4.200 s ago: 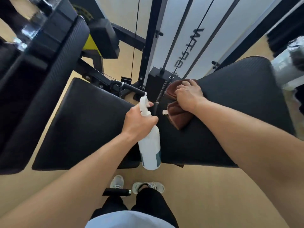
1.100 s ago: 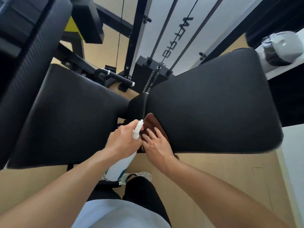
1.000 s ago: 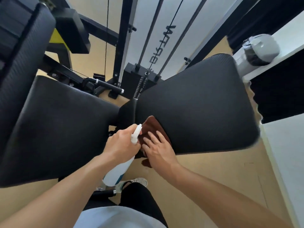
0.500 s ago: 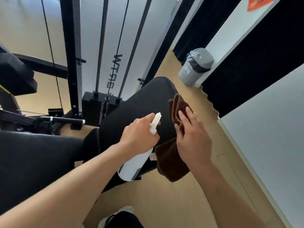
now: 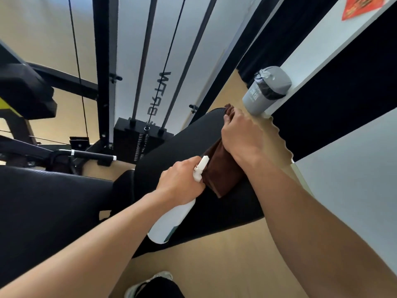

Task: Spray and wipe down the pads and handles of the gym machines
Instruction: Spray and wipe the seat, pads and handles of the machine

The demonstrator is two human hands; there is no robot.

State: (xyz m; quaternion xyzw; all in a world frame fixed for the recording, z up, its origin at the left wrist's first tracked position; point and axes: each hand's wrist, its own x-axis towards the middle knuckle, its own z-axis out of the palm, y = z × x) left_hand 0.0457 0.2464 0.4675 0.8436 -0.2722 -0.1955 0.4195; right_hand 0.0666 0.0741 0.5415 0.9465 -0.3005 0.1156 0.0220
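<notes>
A black bench pad [image 5: 184,145] runs from the lower middle up toward the right. My right hand [image 5: 240,136] grips a brown cloth [image 5: 223,177] and presses it on the pad near its far end; the cloth trails back under my wrist. My left hand [image 5: 181,179] holds a white spray bottle [image 5: 169,222] by its neck, nozzle pointing up next to the cloth, bottle body hanging down over the pad's near side. A second black pad [image 5: 49,203] lies to the left.
A cable machine's black frame, weight stack [image 5: 137,138] and a black handle bar [image 5: 94,155] stand behind the pads. A grey bin [image 5: 266,91] sits by the white wall at the right. My shoe [image 5: 148,282] shows on the tan floor below.
My right hand has slid the cloth up along the pad toward its far end. The left hand with the bottle has stayed beside it, and the view has swung right.
</notes>
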